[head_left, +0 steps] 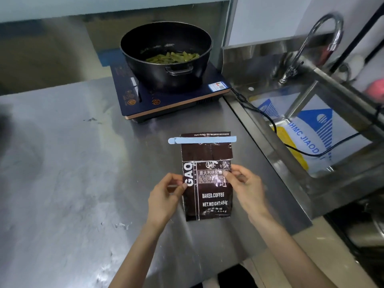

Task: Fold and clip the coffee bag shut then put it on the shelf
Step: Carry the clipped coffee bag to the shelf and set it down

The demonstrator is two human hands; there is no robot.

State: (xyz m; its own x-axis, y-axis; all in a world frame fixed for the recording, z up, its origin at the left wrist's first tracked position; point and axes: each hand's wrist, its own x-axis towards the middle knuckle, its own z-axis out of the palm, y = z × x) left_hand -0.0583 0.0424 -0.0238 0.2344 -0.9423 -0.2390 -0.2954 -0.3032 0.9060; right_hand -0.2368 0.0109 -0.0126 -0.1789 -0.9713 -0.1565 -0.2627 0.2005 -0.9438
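A dark brown coffee bag (209,200) printed "BAKED.COFFEE" lies flat on the steel counter (62,163), its top flap laid out away from me. A long light blue clip (202,140) is clamped across that top flap near its far edge. My left hand (165,196) pinches the bag's left edge with thumb and fingers. At the bag's upper right edge, my right hand (245,186) grips it, thumb on the printed label. No shelf is in view.
A black pot (166,57) with green vegetables sits on a dark induction cooker (166,100) behind the bag. To the right is a steel sink (311,125) with a curved tap (318,38), a printed sack and a black cable inside.
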